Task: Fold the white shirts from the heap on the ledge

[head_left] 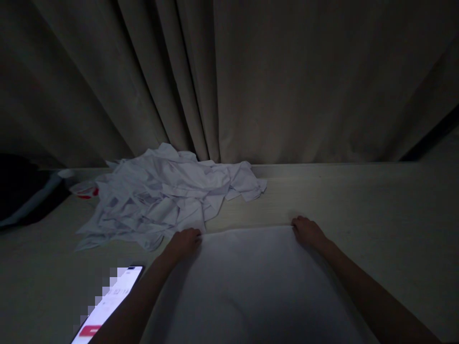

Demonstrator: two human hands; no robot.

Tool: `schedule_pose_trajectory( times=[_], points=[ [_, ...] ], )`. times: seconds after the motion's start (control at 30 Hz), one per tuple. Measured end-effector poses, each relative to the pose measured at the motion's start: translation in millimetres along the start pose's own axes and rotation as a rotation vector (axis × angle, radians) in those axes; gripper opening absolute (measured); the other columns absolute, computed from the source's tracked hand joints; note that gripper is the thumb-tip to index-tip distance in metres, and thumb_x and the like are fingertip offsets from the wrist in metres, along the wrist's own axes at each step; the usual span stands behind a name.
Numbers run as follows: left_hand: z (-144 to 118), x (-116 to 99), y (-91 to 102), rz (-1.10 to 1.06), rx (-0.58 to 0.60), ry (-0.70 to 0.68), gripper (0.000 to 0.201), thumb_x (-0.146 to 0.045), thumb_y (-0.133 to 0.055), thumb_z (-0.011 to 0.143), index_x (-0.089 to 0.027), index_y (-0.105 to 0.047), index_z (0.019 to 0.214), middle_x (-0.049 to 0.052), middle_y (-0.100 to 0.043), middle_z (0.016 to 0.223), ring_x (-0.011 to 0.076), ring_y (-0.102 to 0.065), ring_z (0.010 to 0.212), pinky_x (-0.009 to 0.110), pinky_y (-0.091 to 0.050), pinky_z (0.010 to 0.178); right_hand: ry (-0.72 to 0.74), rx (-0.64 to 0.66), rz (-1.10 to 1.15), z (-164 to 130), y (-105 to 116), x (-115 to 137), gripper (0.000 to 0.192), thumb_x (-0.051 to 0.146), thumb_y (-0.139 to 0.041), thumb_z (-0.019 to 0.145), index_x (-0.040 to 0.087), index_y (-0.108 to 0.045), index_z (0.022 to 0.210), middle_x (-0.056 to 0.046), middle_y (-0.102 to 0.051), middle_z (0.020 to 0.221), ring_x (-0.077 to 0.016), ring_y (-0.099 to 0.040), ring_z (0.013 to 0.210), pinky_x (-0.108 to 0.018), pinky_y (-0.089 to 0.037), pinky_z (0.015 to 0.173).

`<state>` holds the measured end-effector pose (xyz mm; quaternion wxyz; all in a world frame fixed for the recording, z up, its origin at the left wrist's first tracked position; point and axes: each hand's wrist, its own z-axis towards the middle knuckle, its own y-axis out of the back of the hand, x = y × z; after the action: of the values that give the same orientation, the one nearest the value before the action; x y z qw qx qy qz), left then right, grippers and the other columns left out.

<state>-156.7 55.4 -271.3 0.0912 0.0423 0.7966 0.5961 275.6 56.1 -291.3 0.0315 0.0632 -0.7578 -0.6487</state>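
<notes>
Two hands are in view, a left hand [188, 239] and a right hand [309, 230], and between them lies one white cloth [247, 267] on the floor [380, 229], low in the middle of the view. The fingers of each hand are curled closed on the cloth, one hand at either end of its far edge; how tightly they pinch cannot be told. There is one heap of white fabric [172, 191], though the number of pieces in it cannot be counted, one phone [114, 296] with a lit, partly pixelated screen, one clear container [84, 190] with red on it, and one dark object [25, 191] with a pale stripe, cut off by the left border. The cloth's far edge runs nearly straight from hand to hand, while its near end passes out of the bottom. The heap reaches close behind the left hand; whether they touch is unclear. The phone lies just beside the left forearm, partly covered by it. Beyond the right hand, pale floor spreads widely rightward and back to the curtain [268, 86], whose hem bounds the far side.
</notes>
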Motion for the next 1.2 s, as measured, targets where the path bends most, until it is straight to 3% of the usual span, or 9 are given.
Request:
schedule_pose_trajectory(
  times=[0.33, 0.47, 0.63, 0.73, 0.8, 0.9, 0.97, 1.07, 1.2],
  points=[
    [-11, -2, 38.1, -0.096, -0.112, -0.004, 0.022, -0.026, -0.038, 0.084, -0.023, -0.055, 0.097, 0.004, -0.069, 0.092, 0.0161, -0.063, 0.081, 0.025, -0.041, 0.068, -0.037, -0.083, -0.046, -5, 21, -12, 0.023, 0.023, -0.04, 0.089, 0.017, -0.061, 0.098, -0.01, -0.064, 0.096, -0.021, -0.059, 0.089, -0.032, -0.037, 0.074],
    [2, -16, 24.6, -0.031, -0.101, 0.043, 0.028, -0.024, -0.037, 0.085, -0.025, -0.059, 0.102, 0.007, -0.07, 0.1, 0.0199, -0.065, 0.087, 0.03, -0.042, 0.071, -0.095, -0.084, -0.045, 2, 9, -4, 0.023, 0.023, -0.041, 0.089, 0.017, -0.063, 0.096, -0.011, -0.064, 0.095, -0.0203, -0.059, 0.088, -0.031, -0.038, 0.074],
    [11, -21, 5.2, -0.016, -0.119, 0.069, 0.027, -0.025, -0.037, 0.085, -0.024, -0.061, 0.097, 0.005, -0.072, 0.094, 0.02, -0.065, 0.087, 0.032, -0.043, 0.074, -0.145, -0.123, -0.044, 4, -6, 2, 0.024, 0.021, -0.039, 0.089, 0.016, -0.063, 0.093, -0.013, -0.063, 0.096, -0.0215, -0.057, 0.09, -0.033, -0.039, 0.075],
    [3, -26, 6.9, 0.006, -0.202, 0.098, 0.033, -0.02, -0.035, 0.084, -0.021, -0.059, 0.106, 0.009, -0.069, 0.105, 0.024, -0.06, 0.101, 0.04, -0.04, 0.087, -0.168, -0.186, -0.042, -2, -6, 9, 0.028, 0.02, -0.036, 0.09, 0.014, -0.06, 0.102, -0.017, -0.059, 0.107, -0.0251, -0.054, 0.102, -0.037, -0.039, 0.084],
    [-6, -40, 6.2, 0.039, -0.296, 0.079, 0.04, -0.016, -0.034, 0.083, -0.019, -0.053, 0.118, 0.013, -0.061, 0.12, 0.0284, -0.051, 0.116, 0.048, -0.033, 0.097, -0.154, -0.29, 0.004, -11, -6, 25, 0.032, 0.019, -0.035, 0.089, 0.012, -0.055, 0.114, -0.019, -0.052, 0.122, -0.0268, -0.045, 0.117, -0.039, -0.034, 0.095],
    [-23, -77, -9.4, 0.045, -0.376, -0.118, 0.039, -0.02, -0.035, 0.085, -0.019, -0.052, 0.12, 0.014, -0.057, 0.123, 0.0288, -0.048, 0.117, 0.048, -0.032, 0.099, -0.04, -0.427, 0.162, -27, -14, 65, 0.037, 0.024, -0.036, 0.09, 0.012, -0.051, 0.121, -0.017, -0.045, 0.134, -0.0256, -0.037, 0.126, -0.039, -0.028, 0.105],
    [-33, -100, -29.0, 0.011, -0.357, -0.216, 0.038, -0.029, -0.035, 0.088, -0.02, -0.054, 0.119, 0.014, -0.057, 0.125, 0.0289, -0.048, 0.118, 0.048, -0.033, 0.099, 0.031, -0.406, 0.234, -35, -24, 93, 0.04, 0.03, -0.033, 0.092, 0.013, -0.052, 0.123, -0.016, -0.046, 0.135, -0.0257, -0.039, 0.126, -0.04, -0.028, 0.106],
    [-38, -115, -60.2, -0.012, -0.402, -0.167, 0.052, -0.043, -0.038, 0.087, -0.021, -0.04, 0.134, 0.017, -0.04, 0.143, 0.036, -0.032, 0.133, 0.058, -0.023, 0.105, 0.06, -0.331, 0.243, -39, -40, 120, 0.048, 0.037, -0.028, 0.094, 0.012, -0.048, 0.13, -0.016, -0.041, 0.141, -0.0274, -0.036, 0.13, -0.043, -0.026, 0.108],
    [-30, -107, -88.0, 0.009, -0.469, -0.09, 0.072, -0.06, -0.037, 0.083, -0.023, -0.024, 0.143, 0.017, -0.028, 0.15, 0.0423, -0.018, 0.138, 0.067, -0.013, 0.105, 0.041, -0.275, 0.235, -32, -56, 125, 0.056, 0.047, -0.026, 0.094, 0.013, -0.041, 0.137, -0.016, -0.032, 0.147, -0.0295, -0.024, 0.137, -0.049, -0.019, 0.11]
  ],
)
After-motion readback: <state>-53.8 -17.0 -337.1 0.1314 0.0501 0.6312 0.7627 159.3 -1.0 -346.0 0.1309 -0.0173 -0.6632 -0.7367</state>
